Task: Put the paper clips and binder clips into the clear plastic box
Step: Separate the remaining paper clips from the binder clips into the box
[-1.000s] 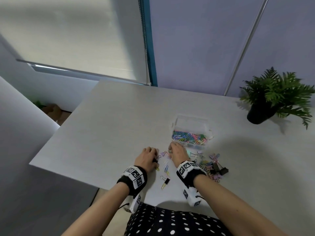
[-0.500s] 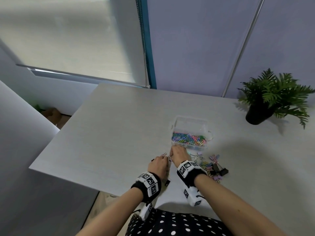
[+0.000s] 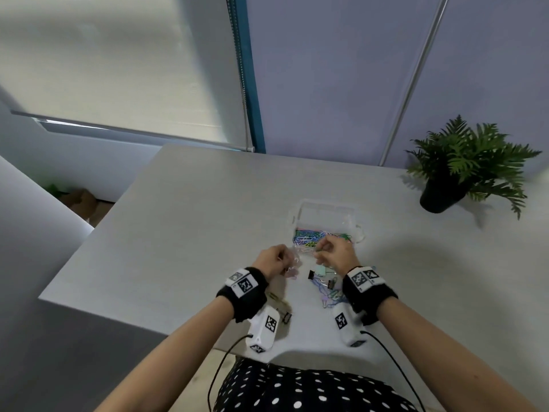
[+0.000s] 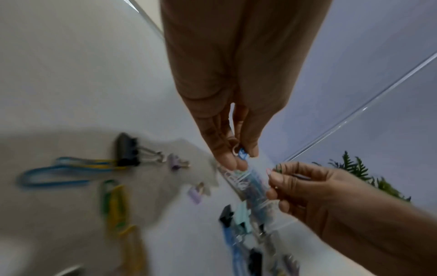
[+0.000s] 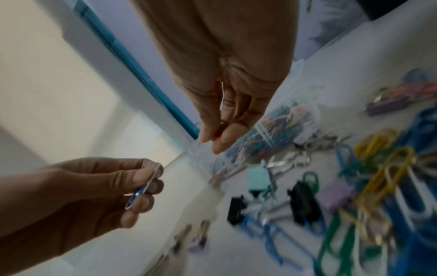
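The person's left hand is raised just above the table, a little left of the clear plastic box, its fingertips pinched on a blue paper clip. The right hand hovers at the near edge of the box, over its near rim, thumb and fingertips closed on something small; what it is cannot be told through the blur, though a thin pale wire shows between the fingers.

The box stands open near the middle of the table, its near half filled with coloured paper clips, its far half showing bare. Between the box and the right wrist lies a loose scatter: a mint binder clip just off the box's near wall, a black binder clip beside it, and large blue, yellow and green paper clips tangled nearer the body. Small lilac binder clips lie under the left hand, and another black binder clip sits close to the table's near edge by the left wrist.

Left of the box the tabletop runs wide to its left edge. A potted fern stands at the far right, well apart from the box.
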The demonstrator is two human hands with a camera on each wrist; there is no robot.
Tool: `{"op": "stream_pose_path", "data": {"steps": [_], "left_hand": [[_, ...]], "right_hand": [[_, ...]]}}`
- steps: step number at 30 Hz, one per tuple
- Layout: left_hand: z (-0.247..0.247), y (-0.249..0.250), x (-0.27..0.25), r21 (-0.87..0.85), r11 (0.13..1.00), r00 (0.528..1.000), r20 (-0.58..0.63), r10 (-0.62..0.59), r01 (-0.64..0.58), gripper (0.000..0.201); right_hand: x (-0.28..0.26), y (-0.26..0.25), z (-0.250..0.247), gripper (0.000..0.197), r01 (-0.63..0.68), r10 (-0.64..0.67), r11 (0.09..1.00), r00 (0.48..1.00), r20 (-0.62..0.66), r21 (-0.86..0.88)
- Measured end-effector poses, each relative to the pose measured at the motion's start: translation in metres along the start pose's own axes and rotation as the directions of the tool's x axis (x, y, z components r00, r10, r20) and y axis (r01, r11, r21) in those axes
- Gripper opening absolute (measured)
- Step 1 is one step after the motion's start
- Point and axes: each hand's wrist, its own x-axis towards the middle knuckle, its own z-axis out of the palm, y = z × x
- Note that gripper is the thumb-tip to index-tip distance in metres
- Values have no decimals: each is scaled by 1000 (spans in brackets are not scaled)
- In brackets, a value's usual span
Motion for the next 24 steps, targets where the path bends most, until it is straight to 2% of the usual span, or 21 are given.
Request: {"op": "stream_pose_path", "data": {"steps": [5,9,11,15,20,22,24], "left_hand": [[-10,28,45,-141,990,1000,-9,-17,16,28],[-13,38,79,-148,984,995,7,-101,101,17],[-14,40,85,-50,993,994,11,-108,108,23],[-21,45,78,25,998,994,90,-65,63,28],[-38,35,54,-111,993,990,129,57,-42,33],[-45,22,39,-113,992,986,147,78,-62,34],[-49,5,23,-52,996,984,158,82,-75,34]], "right_hand": [[16,-1,-34,22,-17,12,999,992,-122,-33],[22,0,-48,21,-37,19,994,984,-178,-102],[21,-1,-51,21,-19,-8,984,989,-148,-179],[18,-6,-51,38,45,-73,963,993,-95,-265],[6,-14,-37,32,177,-198,950,978,-57,-258],[-2,-12,-24,29,254,-255,932,967,30,-257],[-12,-8,-7,27,309,-263,904,947,185,-297]]}}
